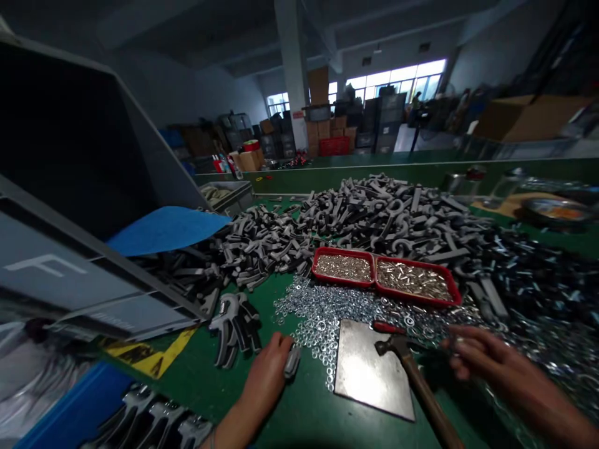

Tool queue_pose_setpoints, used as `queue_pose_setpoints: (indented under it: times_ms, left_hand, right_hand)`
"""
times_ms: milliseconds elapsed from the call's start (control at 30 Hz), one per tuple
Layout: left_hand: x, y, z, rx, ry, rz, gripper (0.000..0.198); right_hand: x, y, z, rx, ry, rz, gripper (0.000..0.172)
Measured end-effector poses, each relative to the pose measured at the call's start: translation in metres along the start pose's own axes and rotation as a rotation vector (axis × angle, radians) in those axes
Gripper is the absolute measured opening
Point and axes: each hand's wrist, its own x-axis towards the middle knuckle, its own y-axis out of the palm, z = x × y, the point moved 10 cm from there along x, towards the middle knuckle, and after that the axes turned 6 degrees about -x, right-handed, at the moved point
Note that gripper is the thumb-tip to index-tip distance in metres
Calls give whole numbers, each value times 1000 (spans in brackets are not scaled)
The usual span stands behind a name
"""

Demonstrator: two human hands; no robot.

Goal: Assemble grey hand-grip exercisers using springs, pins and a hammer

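My left hand (270, 368) is closed round a grey plastic part (292, 362) just above the green table, left of a square metal plate (367, 368). On the right, my right hand (484, 355) has its fingertips pinched together over the loose metal pieces; what they hold, if anything, is too small and blurred to name. Between the hands a hammer (421, 380) lies with its head on the plate's right edge. A red-handled tool (388, 327) rests at the plate's top edge. Washers (318, 318) are spread beyond and beside the plate.
Two joined red trays (374, 287) hold small metal pins. Behind them rises a heap of grey plastic parts (388, 212). At left stand a tipped grey crate (93, 274), assembled grey-black pieces (234, 324) and a blue bin (75, 411). Dark parts (538, 274) cover the right side.
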Motion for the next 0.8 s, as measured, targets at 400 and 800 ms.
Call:
queue_pose_setpoints:
  times_ms: [400, 800]
  left_hand:
    - [0, 3, 7, -872, -29, -64, 19]
    - [-17, 31, -73, -1409, -130, 229, 23]
  right_hand:
    - [-58, 234, 26, 824, 184, 488, 24]
    - [-73, 242, 40, 684, 56, 591, 26]
